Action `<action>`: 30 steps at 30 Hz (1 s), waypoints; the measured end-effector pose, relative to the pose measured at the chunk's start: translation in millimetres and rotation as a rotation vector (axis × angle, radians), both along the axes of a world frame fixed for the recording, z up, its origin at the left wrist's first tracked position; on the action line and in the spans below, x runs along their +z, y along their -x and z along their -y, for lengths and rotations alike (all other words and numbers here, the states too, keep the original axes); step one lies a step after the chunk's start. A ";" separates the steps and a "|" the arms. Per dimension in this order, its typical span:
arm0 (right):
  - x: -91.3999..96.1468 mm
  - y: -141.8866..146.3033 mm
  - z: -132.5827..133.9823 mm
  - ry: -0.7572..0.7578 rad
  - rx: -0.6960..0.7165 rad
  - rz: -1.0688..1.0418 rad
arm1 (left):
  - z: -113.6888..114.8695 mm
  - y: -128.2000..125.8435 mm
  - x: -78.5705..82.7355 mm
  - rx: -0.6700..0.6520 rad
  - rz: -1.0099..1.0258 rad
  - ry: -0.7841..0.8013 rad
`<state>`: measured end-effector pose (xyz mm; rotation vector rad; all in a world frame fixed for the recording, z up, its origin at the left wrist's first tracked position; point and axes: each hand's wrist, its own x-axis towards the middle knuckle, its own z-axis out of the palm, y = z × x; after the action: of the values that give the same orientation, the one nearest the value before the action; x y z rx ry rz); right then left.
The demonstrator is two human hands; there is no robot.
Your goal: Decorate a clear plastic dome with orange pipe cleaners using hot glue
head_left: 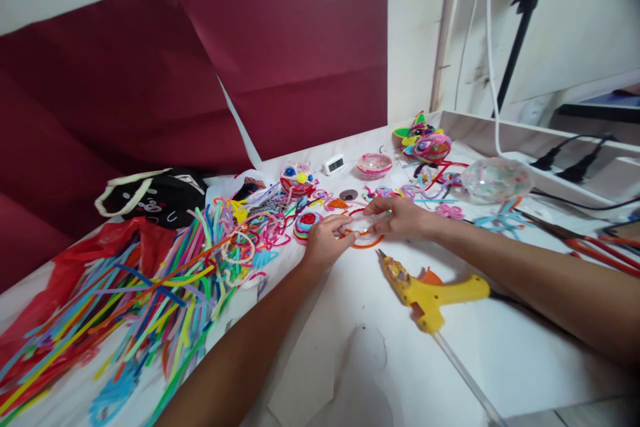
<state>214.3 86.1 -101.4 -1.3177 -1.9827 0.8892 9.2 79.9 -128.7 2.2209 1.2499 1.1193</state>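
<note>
Orange ring (pixel 367 247), partly hidden by left hand (pixel 327 238) and right hand (pixel 400 217), sits toward the worktop's (pixel 480 347) far edge, finger closure cannot be told, glue gun (pixel 425 290) lying nearer the front.

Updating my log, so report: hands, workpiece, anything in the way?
Left hand and right hand at orange loop, grip unclear. Loop partly hidden. Yellow glue gun close by on near side, pointing toward loop.

Left hand (pixel 325 241) and right hand (pixel 400 217) nearly meet, fingers (pixel 383 205) bent. Forearms (pixel 525 273) enter from seven and four o'clock.
</note>
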 end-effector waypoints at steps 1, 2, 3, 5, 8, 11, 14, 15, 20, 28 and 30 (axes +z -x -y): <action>1.1 -1.5 -0.8 0.014 0.013 -0.008 | -0.2 0.1 0.0 -0.001 0.000 -0.002; 2.1 -2.8 -1.6 0.025 0.022 -0.015 | -0.4 0.2 -0.1 -0.001 0.000 -0.002; 2.9 -3.8 -2.3 0.032 0.028 -0.021 | -0.6 0.2 -0.2 -0.001 0.001 -0.002; 3.7 -5.0 -3.3 0.038 0.038 -0.027 | -0.7 0.1 -0.1 -0.002 -0.001 -0.001; 3.2 -5.2 -3.6 0.035 0.050 -0.027 | -0.1 -0.1 0.6 -0.004 -0.003 -0.002; 2.0 -4.8 -3.1 0.021 0.051 -0.024 | 1.1 -0.4 1.7 -0.002 0.005 -0.006; 0.9 -4.6 -3.3 0.004 0.049 -0.022 | 2.0 -0.7 2.6 -0.002 0.013 0.003; 0.4 -4.6 -3.5 -0.001 0.049 -0.021 | 2.1 -0.7 2.9 -0.003 0.014 0.008; -2.4 -4.4 -5.2 -0.020 0.030 -0.015 | 1.8 -0.9 3.3 -0.010 0.016 0.020; -1.8 -1.2 -2.7 -0.048 0.004 0.000 | 3.3 -1.2 4.2 -0.007 0.019 0.015; -2.1 -1.2 -2.7 -0.056 0.006 0.004 | 3.2 -1.1 4.1 -0.005 0.011 0.014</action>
<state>215.4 88.8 -103.5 -1.2837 -2.0012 0.8284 10.3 76.7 -124.6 2.2034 1.2431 1.1165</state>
